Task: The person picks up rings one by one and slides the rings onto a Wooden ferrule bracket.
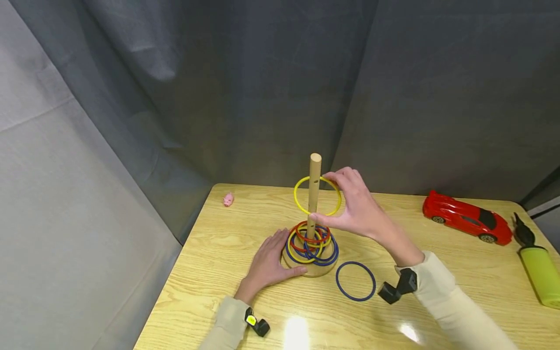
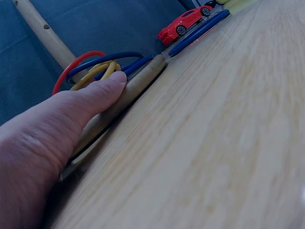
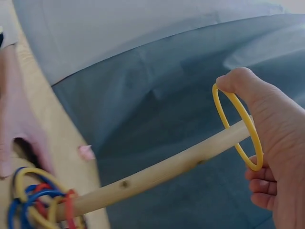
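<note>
A wooden post stands upright on a round wooden base. My right hand pinches a yellow ring between thumb and fingers. In the right wrist view this yellow ring encircles the post close to its top. My left hand grips the left side of the base, its thumb lying along the rim. Several red, yellow and blue rings lie in a loose pile around the foot of the post. One more blue ring lies flat on the table, right of the base.
A red toy car sits toward the table's back right, with a lime-green hand pump beside it at the right edge. At the back left corner is a small pink pig figure. Dark cloth hangs behind the table.
</note>
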`<action>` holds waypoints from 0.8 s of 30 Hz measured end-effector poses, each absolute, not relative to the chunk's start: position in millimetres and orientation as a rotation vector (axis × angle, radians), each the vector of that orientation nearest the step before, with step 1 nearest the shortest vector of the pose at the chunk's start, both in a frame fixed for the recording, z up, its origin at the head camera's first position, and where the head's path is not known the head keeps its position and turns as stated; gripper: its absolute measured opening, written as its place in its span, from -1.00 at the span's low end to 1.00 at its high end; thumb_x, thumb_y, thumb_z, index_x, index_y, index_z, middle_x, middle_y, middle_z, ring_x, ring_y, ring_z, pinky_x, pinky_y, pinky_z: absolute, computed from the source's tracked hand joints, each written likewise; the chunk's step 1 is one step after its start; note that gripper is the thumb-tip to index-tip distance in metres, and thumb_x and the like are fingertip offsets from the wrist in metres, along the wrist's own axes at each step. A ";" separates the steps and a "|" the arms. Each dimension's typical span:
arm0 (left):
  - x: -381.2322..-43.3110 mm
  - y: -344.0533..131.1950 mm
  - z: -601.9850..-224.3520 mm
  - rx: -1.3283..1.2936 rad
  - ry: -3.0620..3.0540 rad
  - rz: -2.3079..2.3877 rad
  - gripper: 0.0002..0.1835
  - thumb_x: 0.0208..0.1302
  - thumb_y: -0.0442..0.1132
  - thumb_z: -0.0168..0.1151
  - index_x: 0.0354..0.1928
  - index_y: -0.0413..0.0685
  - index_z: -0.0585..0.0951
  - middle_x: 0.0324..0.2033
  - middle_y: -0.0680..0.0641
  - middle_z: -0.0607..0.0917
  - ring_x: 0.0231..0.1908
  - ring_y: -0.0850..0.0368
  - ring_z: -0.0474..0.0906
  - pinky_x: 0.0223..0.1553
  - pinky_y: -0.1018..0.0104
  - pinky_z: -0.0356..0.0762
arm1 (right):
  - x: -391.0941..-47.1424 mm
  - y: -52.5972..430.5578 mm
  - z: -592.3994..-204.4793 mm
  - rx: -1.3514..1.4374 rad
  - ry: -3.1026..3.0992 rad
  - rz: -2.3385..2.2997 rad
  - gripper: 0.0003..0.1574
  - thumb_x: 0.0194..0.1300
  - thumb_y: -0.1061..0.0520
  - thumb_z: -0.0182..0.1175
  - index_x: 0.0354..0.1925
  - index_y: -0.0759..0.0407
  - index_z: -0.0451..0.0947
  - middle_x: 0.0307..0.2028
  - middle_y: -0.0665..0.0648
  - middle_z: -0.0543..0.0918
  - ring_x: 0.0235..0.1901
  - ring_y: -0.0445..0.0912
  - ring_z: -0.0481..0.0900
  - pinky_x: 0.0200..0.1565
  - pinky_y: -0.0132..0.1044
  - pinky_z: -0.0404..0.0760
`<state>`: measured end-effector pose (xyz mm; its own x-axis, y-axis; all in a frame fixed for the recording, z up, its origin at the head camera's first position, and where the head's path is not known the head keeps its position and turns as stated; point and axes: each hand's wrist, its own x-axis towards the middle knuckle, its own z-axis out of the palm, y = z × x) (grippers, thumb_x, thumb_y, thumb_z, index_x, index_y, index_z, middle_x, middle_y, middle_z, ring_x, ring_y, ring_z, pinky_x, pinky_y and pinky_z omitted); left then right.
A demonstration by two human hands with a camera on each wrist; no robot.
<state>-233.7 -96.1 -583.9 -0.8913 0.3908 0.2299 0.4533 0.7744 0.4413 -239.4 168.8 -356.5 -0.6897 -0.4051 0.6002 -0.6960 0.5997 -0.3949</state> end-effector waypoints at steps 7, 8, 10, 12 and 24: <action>-234.8 -95.8 -584.2 -0.691 -2.831 -0.738 0.35 0.01 0.74 0.15 0.67 0.01 0.12 0.61 -0.01 0.22 0.62 0.05 0.02 0.63 0.05 0.02 | -237.1 170.0 -405.0 0.821 -2.479 0.848 0.09 -0.11 -0.36 0.62 0.20 0.26 0.55 -0.04 0.11 0.53 -0.01 0.02 0.42 -0.06 -0.05 0.53; -234.9 -95.7 -584.3 -0.690 -2.834 -0.737 0.35 0.01 0.74 0.15 0.67 0.01 0.11 0.62 -0.01 0.21 0.63 0.06 0.01 0.63 0.06 0.01 | -237.4 170.2 -412.9 0.814 -2.495 0.845 0.09 -0.11 -0.37 0.61 0.20 0.26 0.55 -0.03 0.12 0.53 -0.01 0.02 0.42 -0.06 -0.05 0.54; -235.2 -95.6 -584.7 -0.685 -2.838 -0.737 0.36 0.01 0.75 0.14 0.67 0.02 0.11 0.62 0.01 0.20 0.63 0.08 0.00 0.63 0.07 0.01 | -238.3 171.0 -428.6 0.793 -2.532 0.840 0.11 -0.11 -0.40 0.61 0.20 0.26 0.55 -0.04 0.13 0.52 -0.02 0.03 0.41 -0.07 -0.06 0.54; -235.4 -95.8 -585.0 -0.682 -2.842 -0.742 0.36 0.00 0.75 0.14 0.67 0.02 0.11 0.62 0.01 0.19 0.63 0.09 -0.01 0.63 0.08 0.00 | -239.8 172.0 -443.8 0.771 -2.566 0.834 0.11 -0.10 -0.42 0.60 0.20 0.27 0.55 -0.07 0.14 0.52 -0.02 0.04 0.40 -0.08 -0.05 0.53; -233.9 -95.7 -583.6 -0.698 -2.834 -0.752 0.34 0.04 0.72 0.14 0.67 -0.02 0.11 0.62 0.00 0.19 0.63 0.07 0.01 0.63 0.05 0.02 | -245.3 167.9 -509.9 0.735 -2.638 0.741 0.17 -0.10 -0.55 0.52 0.21 0.23 0.60 -0.07 0.16 0.56 -0.06 0.03 0.42 -0.07 -0.06 0.51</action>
<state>-233.9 -95.7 -583.6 -0.8850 0.4020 0.2351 0.4656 0.7693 0.4375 -245.3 167.9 -509.9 -0.8228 -0.3926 0.4110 -0.5492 0.7355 -0.3967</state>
